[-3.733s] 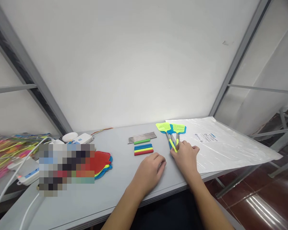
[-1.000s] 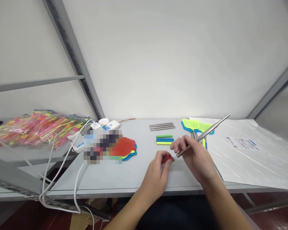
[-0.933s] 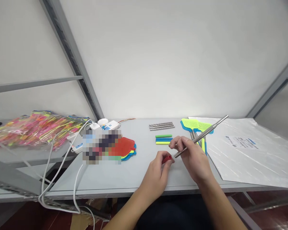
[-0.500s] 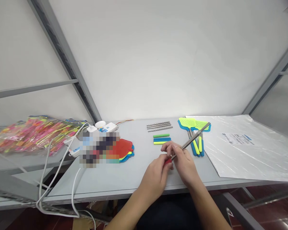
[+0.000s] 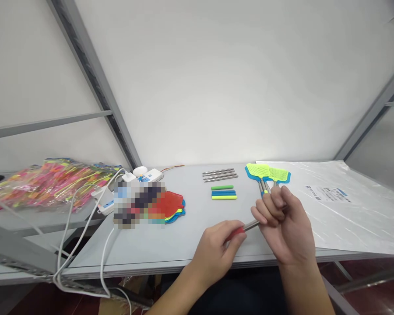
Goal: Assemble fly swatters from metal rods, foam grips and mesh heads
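Observation:
My left hand [image 5: 216,250] is closed around a red handle grip [image 5: 235,233]. A thin metal rod [image 5: 251,225] runs out of the grip to the right. Around the rod's other part my right hand [image 5: 284,227] is closed, palm turned up, hiding its far end. Just beyond that hand lie several assembled fly swatters with yellow-green heads [image 5: 279,175] and blue ones, their handles partly covered by my fingers. Farther back are loose handle grips, one green [image 5: 222,187], blue ones [image 5: 223,192] and one yellow [image 5: 223,197], with several metal rods [image 5: 219,177] behind them.
Red, yellow and blue swatter heads [image 5: 171,204] are stacked on the left, beside a blurred patch. Power strips [image 5: 153,176] with white cables [image 5: 82,223] stand behind. Bagged colourful goods [image 5: 59,183] fill the left shelf. A white plastic sheet [image 5: 354,223] covers the right side.
My right hand has moved right along the rod, away from my left hand, and turned palm up. The rod has swung lower and its tip is now hidden.

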Action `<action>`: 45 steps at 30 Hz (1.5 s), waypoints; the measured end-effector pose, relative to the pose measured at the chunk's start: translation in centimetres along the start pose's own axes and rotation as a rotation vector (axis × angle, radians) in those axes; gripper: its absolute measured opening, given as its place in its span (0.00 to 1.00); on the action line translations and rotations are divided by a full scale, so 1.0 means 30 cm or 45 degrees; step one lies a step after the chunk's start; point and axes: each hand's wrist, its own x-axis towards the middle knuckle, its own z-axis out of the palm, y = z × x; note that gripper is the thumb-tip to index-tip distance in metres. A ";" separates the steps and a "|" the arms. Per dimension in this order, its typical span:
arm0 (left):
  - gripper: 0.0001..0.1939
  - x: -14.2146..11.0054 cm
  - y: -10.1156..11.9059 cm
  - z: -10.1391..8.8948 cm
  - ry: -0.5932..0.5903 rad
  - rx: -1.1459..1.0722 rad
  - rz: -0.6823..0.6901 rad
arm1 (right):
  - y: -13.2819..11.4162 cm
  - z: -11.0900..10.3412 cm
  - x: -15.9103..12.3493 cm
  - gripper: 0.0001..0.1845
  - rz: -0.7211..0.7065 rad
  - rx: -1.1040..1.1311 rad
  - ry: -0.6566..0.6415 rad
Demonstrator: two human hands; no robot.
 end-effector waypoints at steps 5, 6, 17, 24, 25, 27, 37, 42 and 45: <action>0.09 0.005 0.032 -0.020 -0.132 0.020 -0.064 | -0.005 0.019 -0.034 0.28 0.022 0.062 0.052; 0.10 0.008 0.034 -0.027 -0.163 0.013 -0.090 | -0.005 0.020 -0.037 0.28 0.006 0.069 0.042; 0.17 0.020 0.035 -0.081 -0.226 -0.109 -0.229 | 0.048 0.029 -0.024 0.30 -0.135 0.171 -0.191; 0.18 0.017 0.090 -0.101 -0.135 -0.157 -0.236 | 0.080 0.085 -0.018 0.30 -0.109 0.132 -0.238; 0.18 0.016 0.095 -0.103 -0.125 -0.166 -0.236 | 0.081 0.091 -0.018 0.30 -0.104 0.125 -0.238; 0.18 0.013 0.100 -0.108 -0.110 -0.177 -0.238 | 0.081 0.101 -0.019 0.30 -0.098 0.118 -0.235; 0.14 -0.021 0.110 -0.183 -0.125 -0.199 -0.342 | 0.171 0.148 -0.011 0.26 0.143 -0.095 -0.247; 0.16 -0.123 0.053 -0.249 -0.005 -0.794 -0.581 | 0.273 0.180 0.052 0.28 0.194 -0.520 -0.588; 0.15 -0.168 -0.003 -0.301 0.369 -1.083 -0.559 | 0.363 0.166 0.129 0.30 -0.081 -1.252 -0.690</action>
